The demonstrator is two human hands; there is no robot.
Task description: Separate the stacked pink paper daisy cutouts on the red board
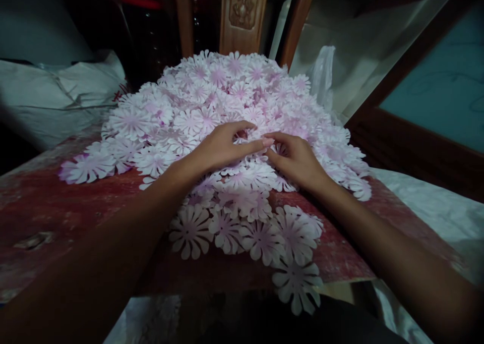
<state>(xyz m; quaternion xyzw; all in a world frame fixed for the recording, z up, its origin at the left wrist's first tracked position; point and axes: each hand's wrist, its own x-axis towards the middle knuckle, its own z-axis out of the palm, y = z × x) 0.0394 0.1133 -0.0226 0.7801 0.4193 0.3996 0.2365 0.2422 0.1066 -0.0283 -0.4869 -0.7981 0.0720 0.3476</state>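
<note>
A large heap of white artificial flower cutouts (132, 122) with pale pink-purple centres lies on a worn red wooden board (86, 208). My left hand (223, 145) reaches into the front of the heap, its fingers curled and its thumb stretched toward the right hand. Opposite it, my right hand (295, 157) is bent with index finger and thumb near the left thumb's tip. The fingertips meet among the petals, and whatever is between them is hidden. Below the hands, several loose cutouts trail toward me; one flower cutout (297, 286) hangs over the board's front edge.
A carved wooden chair back (244, 16) rises behind the heap. On the left sits a white woven sack (56, 97). A clear plastic bag (323, 76) stands behind the heap at right, near a wooden frame with a teal panel (438, 81). White cloth-like material (419, 197) lies at right.
</note>
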